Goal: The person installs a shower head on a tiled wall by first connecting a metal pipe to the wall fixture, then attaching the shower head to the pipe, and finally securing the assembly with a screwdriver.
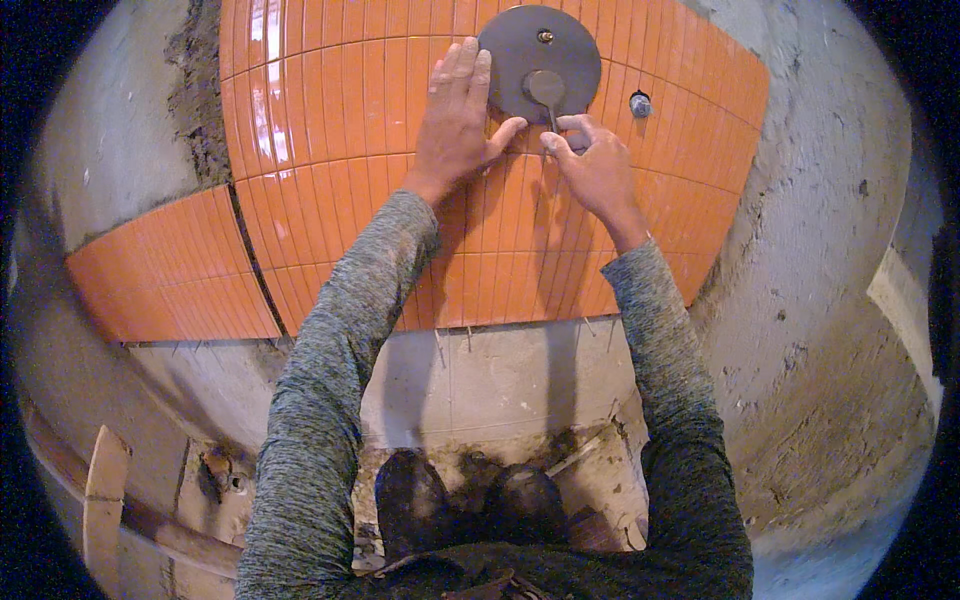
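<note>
A round dark-grey shower valve plate (515,60) lies against the orange tiled wall (340,110) at the top. From its lower part a short lever handle (546,90) points downward. My right hand (597,170) pinches the end of that lever between thumb and fingers. Along the plate's left rim, my left hand (455,130) rests with fingers stretched out and its thumb reaching to the lower edge. A small brass-coloured fitting (545,37) shows in the upper part of the plate.
Right of the plate, a pipe end (640,104) sits in a round hole in the tiles. Rough grey plaster (810,260) borders the tiling. Below, my dark shoes (410,500) stand on a dirty floor. A wooden board (105,490) is at lower left.
</note>
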Available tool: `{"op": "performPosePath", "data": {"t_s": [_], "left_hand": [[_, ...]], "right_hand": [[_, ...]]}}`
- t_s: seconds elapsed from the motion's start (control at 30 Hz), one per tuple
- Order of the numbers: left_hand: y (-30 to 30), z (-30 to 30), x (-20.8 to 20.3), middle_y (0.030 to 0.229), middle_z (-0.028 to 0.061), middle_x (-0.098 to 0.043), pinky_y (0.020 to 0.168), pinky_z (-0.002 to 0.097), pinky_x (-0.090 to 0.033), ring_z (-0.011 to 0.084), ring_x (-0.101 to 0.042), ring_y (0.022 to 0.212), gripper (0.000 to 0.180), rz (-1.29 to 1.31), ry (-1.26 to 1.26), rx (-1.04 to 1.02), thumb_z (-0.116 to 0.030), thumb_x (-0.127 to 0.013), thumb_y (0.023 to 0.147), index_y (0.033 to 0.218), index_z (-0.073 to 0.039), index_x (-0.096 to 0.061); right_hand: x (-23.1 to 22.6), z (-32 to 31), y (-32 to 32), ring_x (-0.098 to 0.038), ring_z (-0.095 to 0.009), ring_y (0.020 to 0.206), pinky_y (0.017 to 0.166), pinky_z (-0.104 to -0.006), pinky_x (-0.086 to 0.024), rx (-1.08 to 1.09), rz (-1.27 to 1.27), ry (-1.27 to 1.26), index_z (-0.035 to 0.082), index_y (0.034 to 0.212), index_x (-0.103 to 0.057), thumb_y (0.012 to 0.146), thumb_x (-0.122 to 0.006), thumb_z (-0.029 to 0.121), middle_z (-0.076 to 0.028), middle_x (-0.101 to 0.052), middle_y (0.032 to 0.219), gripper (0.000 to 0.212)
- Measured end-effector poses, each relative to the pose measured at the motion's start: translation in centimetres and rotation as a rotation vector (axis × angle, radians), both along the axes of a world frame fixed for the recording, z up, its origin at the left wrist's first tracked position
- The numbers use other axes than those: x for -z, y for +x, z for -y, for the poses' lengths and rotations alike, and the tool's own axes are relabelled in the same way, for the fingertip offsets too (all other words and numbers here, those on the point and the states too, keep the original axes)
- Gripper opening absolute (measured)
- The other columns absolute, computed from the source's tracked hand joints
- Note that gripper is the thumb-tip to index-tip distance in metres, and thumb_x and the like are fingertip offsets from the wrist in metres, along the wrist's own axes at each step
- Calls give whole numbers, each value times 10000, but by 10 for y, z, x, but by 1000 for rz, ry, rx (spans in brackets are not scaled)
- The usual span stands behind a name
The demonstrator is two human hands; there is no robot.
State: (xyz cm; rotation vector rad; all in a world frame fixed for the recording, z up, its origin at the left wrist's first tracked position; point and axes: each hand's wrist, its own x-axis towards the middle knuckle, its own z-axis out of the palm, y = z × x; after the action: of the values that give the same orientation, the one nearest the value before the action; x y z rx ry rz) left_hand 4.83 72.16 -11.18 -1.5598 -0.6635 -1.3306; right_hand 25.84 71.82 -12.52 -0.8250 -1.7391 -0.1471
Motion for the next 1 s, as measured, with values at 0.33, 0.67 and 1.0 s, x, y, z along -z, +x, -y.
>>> {"op": "performPosePath", "data": {"t_s": [0.33, 0.67, 1.0], "left_hand": [[-12, 20, 17, 1528, 239, -423, 1218, 487, -263, 423, -330, 1468, 841, 112, 62, 47, -274, -826, 819, 1478, 44, -412], [-52, 112, 235, 1444, 233, -512, 1177, 480, -310, 394, -415, 1411, 639, 679, -294, -21, -167, -743, 877, 1425, 40, -487], [-56, 234, 538, 1345, 315, -543, 1109, 521, -366, 468, -476, 1290, 717, 854, -1230, -385, -324, -783, 830, 1353, 84, -511]], "right_hand": [[25, -13, 13, -740, -310, 873, 796, -410, -576, -153, -168, 17, 33, 1101, -701, 889, -738, 322, -195, -748, 972, 361], [278, 5, 87, -705, -230, 913, 836, -374, -560, -89, -374, -456, 24, 1123, -708, 933, -714, 308, -133, -746, 1023, 342], [546, 81, 89, -694, -199, 720, 676, -381, -545, 4, -127, -1105, 33, 963, -740, 925, -684, 254, -112, -748, 873, 231]]}}
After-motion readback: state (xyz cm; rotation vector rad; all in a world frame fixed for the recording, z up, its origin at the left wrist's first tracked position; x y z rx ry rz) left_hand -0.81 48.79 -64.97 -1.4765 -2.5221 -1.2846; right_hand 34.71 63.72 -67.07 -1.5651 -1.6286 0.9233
